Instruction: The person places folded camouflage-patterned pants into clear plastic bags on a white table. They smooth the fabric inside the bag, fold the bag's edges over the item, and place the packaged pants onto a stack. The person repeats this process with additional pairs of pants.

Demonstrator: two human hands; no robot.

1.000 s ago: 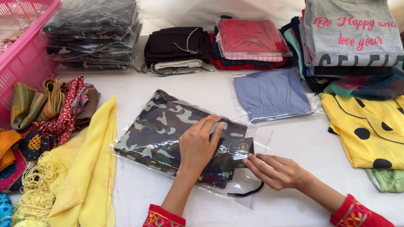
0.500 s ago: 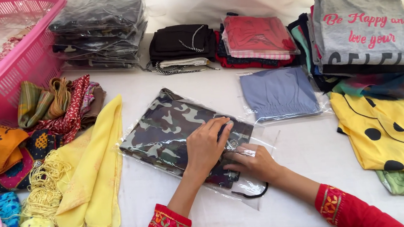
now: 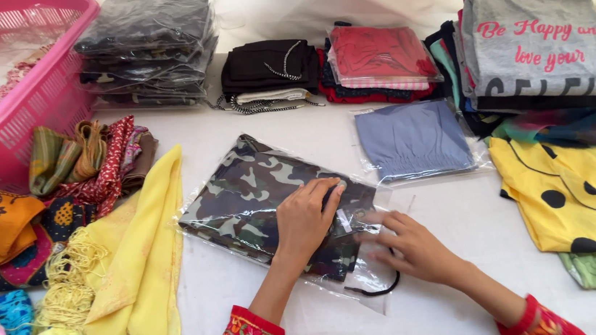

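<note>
A: Where was the camouflage garment (image 3: 243, 202)?

B: In the lower middle of the frame, sealed in a clear plastic bag (image 3: 367, 284) and lying flat on the white tabletop (image 3: 442, 306), just right of a yellow scarf (image 3: 140, 263).

A: And the hands?

B: The left hand (image 3: 307, 221) lay palm down on the bag, its fingers (image 3: 326, 190) held together and pressed flat on the plastic, gripping nothing. The right hand (image 3: 411, 247) sat at the bag's right end, fingers (image 3: 372, 220) loosely spread and resting on the open flap. I could not tell whether any of them pinched the plastic.

A: What lay around?

B: A dark cord loop (image 3: 379, 288) showed at the bag's lower right corner. A bagged blue garment (image 3: 412, 138) lay just above and right of the hands. A yellow garment with black dots (image 3: 577, 191) filled the right edge, under a stack topped by a grey shirt (image 3: 536, 35). Along the top sat a pile of dark bagged clothes (image 3: 148, 43), folded black items (image 3: 266, 65) and a red bundle (image 3: 378, 54). A pink basket (image 3: 23, 106) stood at the upper left, with patterned scarves (image 3: 79, 159) below it.
</note>
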